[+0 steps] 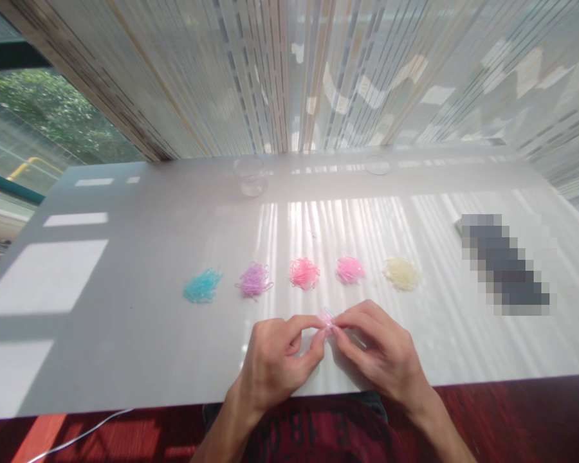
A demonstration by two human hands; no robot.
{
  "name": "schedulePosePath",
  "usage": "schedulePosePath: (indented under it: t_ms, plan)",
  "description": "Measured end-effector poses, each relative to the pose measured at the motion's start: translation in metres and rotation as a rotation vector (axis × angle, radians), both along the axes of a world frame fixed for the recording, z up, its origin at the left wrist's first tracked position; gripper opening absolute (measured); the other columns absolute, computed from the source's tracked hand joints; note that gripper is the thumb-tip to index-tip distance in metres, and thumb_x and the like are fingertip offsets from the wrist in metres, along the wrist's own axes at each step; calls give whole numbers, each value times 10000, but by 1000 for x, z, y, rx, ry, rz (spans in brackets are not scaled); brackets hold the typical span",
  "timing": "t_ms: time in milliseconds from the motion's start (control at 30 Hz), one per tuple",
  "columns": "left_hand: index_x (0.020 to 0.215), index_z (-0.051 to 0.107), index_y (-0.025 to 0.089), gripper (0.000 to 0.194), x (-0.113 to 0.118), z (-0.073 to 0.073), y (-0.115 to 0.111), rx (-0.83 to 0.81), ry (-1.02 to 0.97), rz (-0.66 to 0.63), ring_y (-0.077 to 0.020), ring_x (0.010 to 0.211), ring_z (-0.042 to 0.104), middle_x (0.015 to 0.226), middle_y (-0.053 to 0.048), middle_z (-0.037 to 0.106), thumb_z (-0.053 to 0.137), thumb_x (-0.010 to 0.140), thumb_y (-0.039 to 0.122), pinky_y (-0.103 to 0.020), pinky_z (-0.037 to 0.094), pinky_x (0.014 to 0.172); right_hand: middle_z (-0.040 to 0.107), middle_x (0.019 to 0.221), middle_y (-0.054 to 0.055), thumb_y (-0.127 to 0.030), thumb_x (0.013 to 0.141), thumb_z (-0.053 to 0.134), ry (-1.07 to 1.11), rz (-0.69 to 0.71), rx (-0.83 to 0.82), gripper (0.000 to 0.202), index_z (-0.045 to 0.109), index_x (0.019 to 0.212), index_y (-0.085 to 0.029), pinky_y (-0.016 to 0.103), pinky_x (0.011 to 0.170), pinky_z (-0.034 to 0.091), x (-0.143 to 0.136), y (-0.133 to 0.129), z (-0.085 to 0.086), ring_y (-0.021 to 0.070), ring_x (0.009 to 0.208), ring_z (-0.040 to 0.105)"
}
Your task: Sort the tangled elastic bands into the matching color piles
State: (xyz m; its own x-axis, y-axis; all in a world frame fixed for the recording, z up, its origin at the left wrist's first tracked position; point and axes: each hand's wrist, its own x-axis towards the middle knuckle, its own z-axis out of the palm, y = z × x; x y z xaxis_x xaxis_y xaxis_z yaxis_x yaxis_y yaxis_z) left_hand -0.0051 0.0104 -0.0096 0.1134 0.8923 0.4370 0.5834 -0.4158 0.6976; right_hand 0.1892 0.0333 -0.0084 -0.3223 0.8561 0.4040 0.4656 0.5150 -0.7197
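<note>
My left hand and my right hand meet near the front of the white table, each with thumb and index finger pinched. Between the fingertips is a small bunch of pastel paper clips, pink and pale blue; the fingers partly hide how they are joined. Just beyond my hands lies a row of small paper clip piles: blue, purple, coral pink, pink and pale yellow.
A clear round container stands at the back of the white table, and a clear round lid lies to its right. A blurred dark object rests on the right side. Striped curtains hang behind the table.
</note>
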Motion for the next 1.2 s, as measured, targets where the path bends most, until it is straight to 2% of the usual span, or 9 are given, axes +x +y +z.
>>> schedulePosePath:
  t_ms: [267,667,1200]
  plan:
    - [925,753,194,72,1,-1,1,-13,25,10,-57,409,336,497,113,336,686,901,184,-174,325,448,710,824,23,-148,941,679,43,20,-4,121,722,1006,-239,265,645,603,0,-1,1,159,738,692]
    - [897,740,192,56,3,-2,0,-12,82,64,-69,408,350,514,105,379,687,888,179,-202,309,443,698,823,17,-116,936,681,52,22,-10,116,703,986,-218,247,667,581,1,-3,2,141,749,677]
    - [930,730,201,43,2,-3,-1,-27,64,48,-69,422,342,525,113,340,698,909,179,-195,311,458,693,815,10,-109,931,671,67,-5,5,125,685,988,-220,239,663,572,1,0,3,137,744,669]
